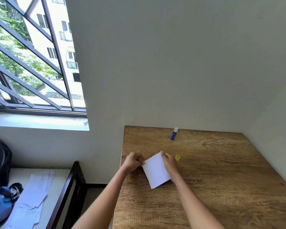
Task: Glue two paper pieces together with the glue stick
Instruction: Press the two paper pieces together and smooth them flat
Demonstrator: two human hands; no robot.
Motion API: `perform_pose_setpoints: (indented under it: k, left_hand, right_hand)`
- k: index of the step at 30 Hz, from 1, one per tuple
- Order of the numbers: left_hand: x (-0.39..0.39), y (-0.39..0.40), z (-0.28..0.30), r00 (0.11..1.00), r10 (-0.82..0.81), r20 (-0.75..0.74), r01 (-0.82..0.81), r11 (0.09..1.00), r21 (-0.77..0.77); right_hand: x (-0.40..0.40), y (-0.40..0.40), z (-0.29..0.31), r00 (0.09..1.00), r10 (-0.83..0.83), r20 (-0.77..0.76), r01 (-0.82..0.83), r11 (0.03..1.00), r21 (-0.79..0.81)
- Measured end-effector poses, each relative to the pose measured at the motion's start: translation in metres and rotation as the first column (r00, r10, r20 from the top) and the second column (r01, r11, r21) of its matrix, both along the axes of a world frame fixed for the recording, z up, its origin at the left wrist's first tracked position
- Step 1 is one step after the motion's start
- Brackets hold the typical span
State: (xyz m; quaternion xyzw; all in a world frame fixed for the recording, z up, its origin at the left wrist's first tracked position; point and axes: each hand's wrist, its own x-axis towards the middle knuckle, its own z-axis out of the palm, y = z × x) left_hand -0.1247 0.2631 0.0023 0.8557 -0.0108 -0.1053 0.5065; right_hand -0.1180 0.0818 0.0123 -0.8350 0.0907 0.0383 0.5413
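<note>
Both hands (133, 160) (169, 162) in pinching grip on white paper (156, 170) edges, uncapped glue stick (174, 134) well beyond.

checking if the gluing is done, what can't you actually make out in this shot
- Head view: whether the white paper is one sheet or two stacked; only its top face shows.
- Any glue between sheets: hidden under the paper.
- Glue stick label: too small to read.
- Right hand fingertips: hidden behind the paper's edge.
- Left hand grip: blurred at the paper's corner.
</note>
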Motion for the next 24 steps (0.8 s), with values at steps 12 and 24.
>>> perform_pose_setpoints:
  k: [12, 24]
  left_hand:
    - [0.002, -0.012, 0.03, 1.0, -0.004, -0.017, 0.004, 1.0, 0.001]
    - [-0.004, -0.01, 0.04, 0.985, 0.173, -0.024, -0.175, 0.971, -0.163]
  right_hand:
    - [0.0, -0.008, 0.031, 1.0, -0.01, 0.011, 0.009, 1.0, 0.021]
    - [-0.007, -0.035, 0.039, 0.98, 0.179, -0.086, -0.192, 0.963, -0.19]
